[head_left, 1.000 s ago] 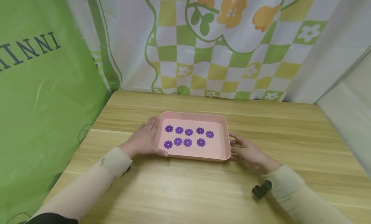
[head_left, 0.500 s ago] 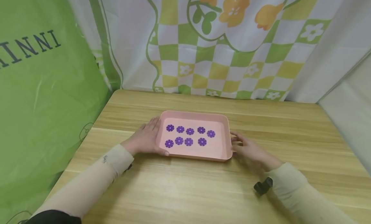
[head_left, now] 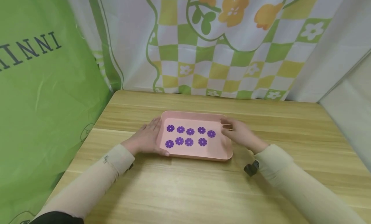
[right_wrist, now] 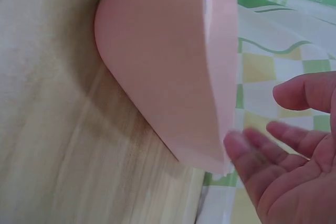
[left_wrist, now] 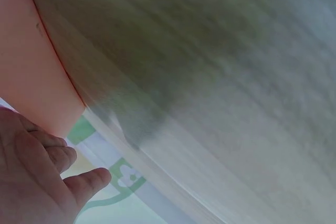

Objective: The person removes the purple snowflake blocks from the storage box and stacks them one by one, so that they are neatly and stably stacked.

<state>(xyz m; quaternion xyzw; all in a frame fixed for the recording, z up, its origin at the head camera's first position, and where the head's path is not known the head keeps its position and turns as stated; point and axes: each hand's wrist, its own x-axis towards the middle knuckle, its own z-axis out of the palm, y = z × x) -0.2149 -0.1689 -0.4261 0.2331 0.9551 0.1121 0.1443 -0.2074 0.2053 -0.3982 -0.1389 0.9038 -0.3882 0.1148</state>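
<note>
Wooden table [head_left: 185,185] before floral curtain: steady pink tray [head_left: 200,154] with flat-fingered left hand [head_left: 144,138] at 9 o'clock; lower relaxed, loosely spread right hand [head_left: 240,134] onto purple flower stickers [head_left: 189,136].

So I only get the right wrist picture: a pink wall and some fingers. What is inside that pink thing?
Observer: It is a shallow pink tray, and nine purple flower shapes lie in it, five in the far row and four in the near row.
Operator: Is the other hand anywhere near?
Observer: Yes, the left hand rests flat against the tray's left side, thumb at the near corner.
Operator: And where along the tray are the fingers I see?
Observer: The right hand is at the far right corner, its fingertips by the rim, holding nothing.
</note>
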